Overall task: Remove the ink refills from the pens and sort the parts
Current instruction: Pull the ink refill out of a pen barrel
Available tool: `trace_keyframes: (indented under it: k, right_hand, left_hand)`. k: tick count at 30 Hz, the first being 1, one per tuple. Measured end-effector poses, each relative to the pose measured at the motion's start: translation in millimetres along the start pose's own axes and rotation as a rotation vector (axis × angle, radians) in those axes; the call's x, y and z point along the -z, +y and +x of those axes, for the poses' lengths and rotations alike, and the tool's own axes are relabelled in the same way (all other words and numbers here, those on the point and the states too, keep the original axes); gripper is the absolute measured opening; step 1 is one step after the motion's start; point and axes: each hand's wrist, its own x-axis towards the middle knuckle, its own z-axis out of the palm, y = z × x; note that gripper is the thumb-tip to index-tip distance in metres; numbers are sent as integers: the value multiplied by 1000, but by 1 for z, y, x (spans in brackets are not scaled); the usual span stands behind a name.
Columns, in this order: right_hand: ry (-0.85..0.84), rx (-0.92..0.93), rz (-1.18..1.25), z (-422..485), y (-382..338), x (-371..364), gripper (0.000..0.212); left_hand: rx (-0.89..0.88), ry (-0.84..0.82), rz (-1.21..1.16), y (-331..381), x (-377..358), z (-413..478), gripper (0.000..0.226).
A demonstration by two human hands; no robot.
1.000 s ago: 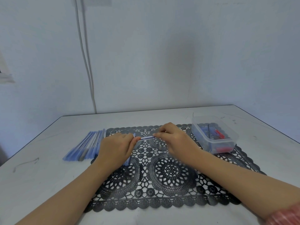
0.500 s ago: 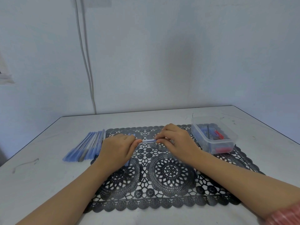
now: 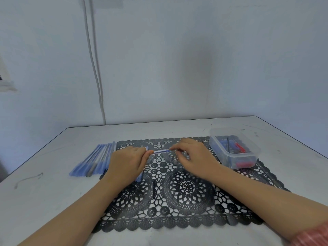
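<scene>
Head view shows the pen [image 3: 160,151] held level between both hands, above the far half of the black lace mat [image 3: 177,196] and about midway between the table's left and right edges. Only a short clear stretch with a blue line in it shows between the fingers. Whether that is barrel or refill already sliding out I cannot tell.

The left hand [image 3: 126,164] has its fingers curled round one end. The right hand [image 3: 194,157] pinches the other end with its fingertips. Compared with a second ago and half a second ago, both hands have shifted only slightly, and the stretch showing between them is no longer than it was. My reading is that the refill has not come free yet, so this pen is still at the loosening or pulling step.

A row of pens [image 3: 94,161] lies side by side toward the table's left edge, just off the mat's left border, and has not moved. The clear tub [image 3: 245,154] with red and dark parts inside stands on the mat's far right corner, toward the right edge of the table [image 3: 53,201]. Its contents look the same as before.
</scene>
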Motion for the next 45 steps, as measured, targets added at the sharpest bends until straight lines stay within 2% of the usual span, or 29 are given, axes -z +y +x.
trace_keyframes:
  k: [9, 13, 23, 30, 38, 45]
  right_hand:
    - [-288, -7, -91, -2, 0, -1, 30]
    - [-347, -15, -98, -2, -2, -1, 28]
    - [-217, -56, 7, 0, -6, 2, 15]
    - [-26, -188, 221, 1, -13, 6, 25]
    - [36, -260, 515, 1, -14, 7, 27]
    - [40, -263, 612, 0, -17, 8, 27]
  left_hand:
    - [15, -30, 24, 0, 1, 1, 56]
    - [8, -37, 28, 1, 2, 1, 53]
    - [6, -30, 14, 1, 2, 1, 55]
    - [7, -47, 16, 1, 2, 1, 48]
    - [2, -45, 15, 3, 5, 3, 44]
    - [-21, -21, -9, 5, 5, 2, 45]
